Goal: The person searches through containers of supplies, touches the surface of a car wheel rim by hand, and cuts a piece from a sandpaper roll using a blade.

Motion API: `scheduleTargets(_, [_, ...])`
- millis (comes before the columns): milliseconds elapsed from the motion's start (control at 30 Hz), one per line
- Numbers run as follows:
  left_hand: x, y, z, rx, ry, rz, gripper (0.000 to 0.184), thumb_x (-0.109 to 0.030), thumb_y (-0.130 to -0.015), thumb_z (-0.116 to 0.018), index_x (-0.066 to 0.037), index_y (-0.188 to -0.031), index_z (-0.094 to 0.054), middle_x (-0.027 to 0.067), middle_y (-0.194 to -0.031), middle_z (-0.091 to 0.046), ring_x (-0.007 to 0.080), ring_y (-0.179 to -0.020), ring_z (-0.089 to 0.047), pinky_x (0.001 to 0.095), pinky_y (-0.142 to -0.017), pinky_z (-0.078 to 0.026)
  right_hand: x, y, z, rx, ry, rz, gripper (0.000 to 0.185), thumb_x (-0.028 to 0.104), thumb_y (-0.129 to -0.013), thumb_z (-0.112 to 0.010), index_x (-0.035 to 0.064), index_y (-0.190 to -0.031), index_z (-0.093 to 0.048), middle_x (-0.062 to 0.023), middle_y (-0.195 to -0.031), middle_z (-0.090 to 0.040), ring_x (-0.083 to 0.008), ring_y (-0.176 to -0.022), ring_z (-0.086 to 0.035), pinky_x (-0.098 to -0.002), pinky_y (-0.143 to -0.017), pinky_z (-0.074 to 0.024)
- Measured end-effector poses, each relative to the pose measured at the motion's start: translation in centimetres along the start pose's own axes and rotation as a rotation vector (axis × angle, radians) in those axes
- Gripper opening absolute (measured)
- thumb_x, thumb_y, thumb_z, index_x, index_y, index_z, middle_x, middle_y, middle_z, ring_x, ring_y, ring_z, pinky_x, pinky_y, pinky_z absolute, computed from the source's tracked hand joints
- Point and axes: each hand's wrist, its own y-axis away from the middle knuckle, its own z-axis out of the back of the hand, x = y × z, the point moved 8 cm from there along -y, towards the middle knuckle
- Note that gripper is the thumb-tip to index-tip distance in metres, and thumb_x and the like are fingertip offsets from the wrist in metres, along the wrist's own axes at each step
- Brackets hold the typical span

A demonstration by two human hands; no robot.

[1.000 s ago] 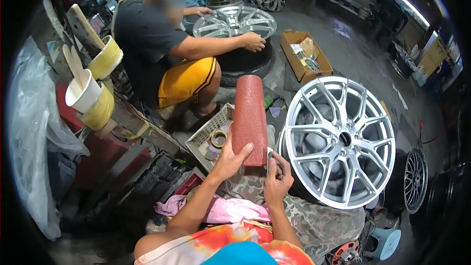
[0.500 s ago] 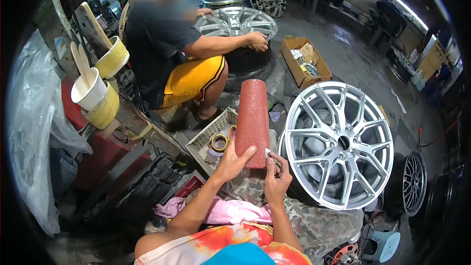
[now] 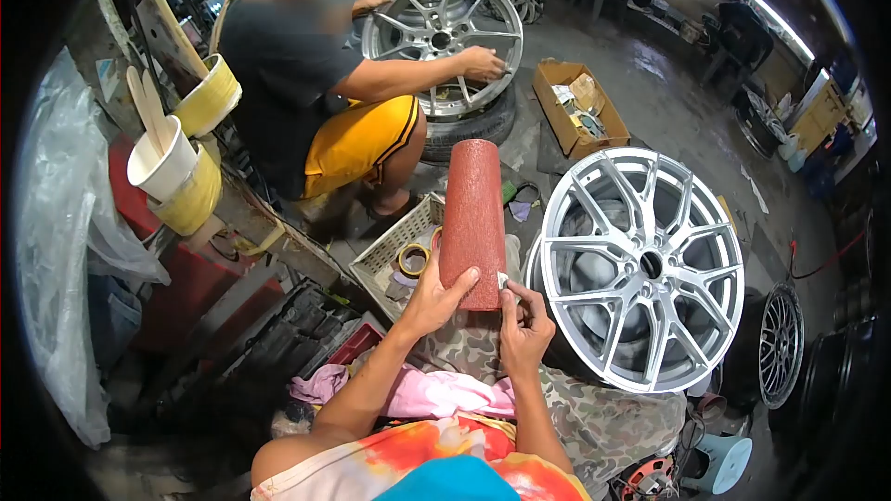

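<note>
A rolled red rough-surfaced sheet (image 3: 473, 213) stands upright in front of me, tapering toward its top. My left hand (image 3: 434, 297) is wrapped round its lower left side, thumb across the front. At its lower right edge, my right hand (image 3: 525, 327) pinches a small whitish piece (image 3: 502, 280) between thumb and finger, against the roll. What that piece is, I cannot make out. To the right a silver multi-spoke wheel rim (image 3: 651, 264) leans, face up toward me.
A co-worker (image 3: 288, 65) crouches at the upper left, holding another rim (image 3: 441, 40) above a tyre. Around are a cardboard box (image 3: 583, 111), a plastic basket (image 3: 394, 246) with tape rolls, white cups (image 3: 162, 162) and a blue stool (image 3: 724, 462).
The co-worker's rim has tilted up to face me more. The red roll and my hands have shifted only slightly, with the same hold.
</note>
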Motion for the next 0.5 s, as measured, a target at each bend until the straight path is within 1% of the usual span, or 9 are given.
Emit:
scheduleTargets(100, [-0.1,-0.2,0.0,0.002,-0.017,-0.007,0.06,-0.025,-0.102,-0.073,0.006,-0.146,-0.047,0.0136,-0.13,-0.064,0.018,-0.116,-0.063,0.0354,-0.105,-0.05,0.1,-0.2,0.0,-0.005,0.015,-0.009,0.014,0.01,-0.1,-0.075,0.001,-0.111,-0.074,0.0041,-0.06,-0.048,-0.0027,-0.056,-0.04,-0.0234,-0.052,-0.0342])
scheduleTargets(167, [0.5,-0.1,-0.2,0.043,0.04,0.072,0.066,-0.021,-0.101,-0.072,0.006,-0.152,-0.04,0.0169,-0.14,-0.059,0.0211,-0.125,-0.06,0.0369,-0.11,-0.046,0.0,0.0,-0.2,-0.01,0.021,-0.02,0.014,0.01,-0.1,-0.075,0.0007,-0.11,-0.074,0.0044,-0.06,-0.047,-0.0027,-0.056,-0.039,-0.0234,-0.052,-0.0333])
scheduleTargets(233, [0.2,-0.2,-0.1,0.038,0.013,0.059,0.067,-0.021,-0.1,-0.073,0.006,-0.152,-0.04,0.0169,-0.14,-0.059,0.0212,-0.125,-0.06,0.0369,-0.11,-0.047,-0.3,0.2,-0.2,-0.032,-0.007,-0.043,0.013,0.01,-0.1,-0.074,0.0003,-0.109,-0.074,0.005,-0.061,-0.044,-0.0025,-0.057,-0.038,-0.0236,-0.052,-0.0317])
scheduleTargets(300, [0.0,-0.1,-0.3,0.032,-0.014,0.05,0.068,-0.022,-0.1,-0.074,0.006,-0.152,-0.04,0.0168,-0.139,-0.059,0.0212,-0.125,-0.06,0.0369,-0.11,-0.047,-0.2,0.2,-0.2,-0.032,-0.023,-0.035,0.013,0.009,-0.1,-0.074,0.0001,-0.11,-0.074,0.0054,-0.061,-0.044,-0.0022,-0.057,-0.037,-0.0236,-0.052,-0.0313])
scheduleTargets(367, [-0.2,0.0,-0.1,-0.016,-0.002,0.026,0.061,-0.025,-0.1,-0.074,0.007,-0.145,-0.047,0.0147,-0.13,-0.064,0.0192,-0.117,-0.063,0.0362,-0.105,-0.05,0.3,0.1,-0.2,-0.039,-0.023,-0.004,0.013,0.009,-0.1,-0.074,0.0001,-0.11,-0.074,0.0058,-0.061,-0.045,-0.0022,-0.057,-0.037,-0.0234,-0.051,-0.0309])
scheduleTargets(500, [-0.8,0.2,0.0,-0.017,-0.056,0.016,0.062,-0.029,-0.101,-0.074,0.007,-0.144,-0.048,0.0156,-0.131,-0.064,0.0192,-0.118,-0.062,0.0361,-0.106,-0.049,0.6,0.1,-0.1,-0.035,-0.024,-0.02,0.012,0.009,-0.1,-0.074,0.0003,-0.109,-0.074,0.0053,-0.061,-0.044,-0.0022,-0.057,-0.037,-0.0235,-0.051,-0.0303])
